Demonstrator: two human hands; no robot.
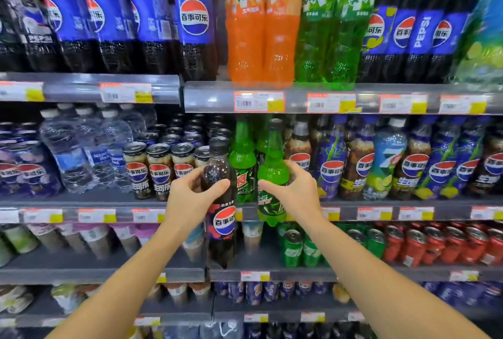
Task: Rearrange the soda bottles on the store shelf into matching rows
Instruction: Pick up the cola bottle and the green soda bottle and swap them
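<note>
Two bare forearms reach up from the bottom edge toward the middle shelf [81,200]. At the end of the left arm, the left hand [190,191] grips a dark Pepsi bottle [221,219] around its upper body, thumb across the front and fingers wrapped behind, holding it upright in front of the shelf edge, clear of the rows. Just beside it, the right hand [294,189] is closed on a green Mountain Dew bottle [272,175], thumb on the front and fingers curled round the far side; this bottle too is upright, its base hanging below the shelf's price strip. Between the two held bottles another green bottle [242,159] stands on the shelf. Left of the hands stand Pepsi cans [159,170] and water bottles [68,153]; to the right, small Pepsi bottles [330,159] and a 7UP bottle [388,159]. Large orange [246,26] and green Mirinda bottles [353,26] stand on the shelf above.
</note>
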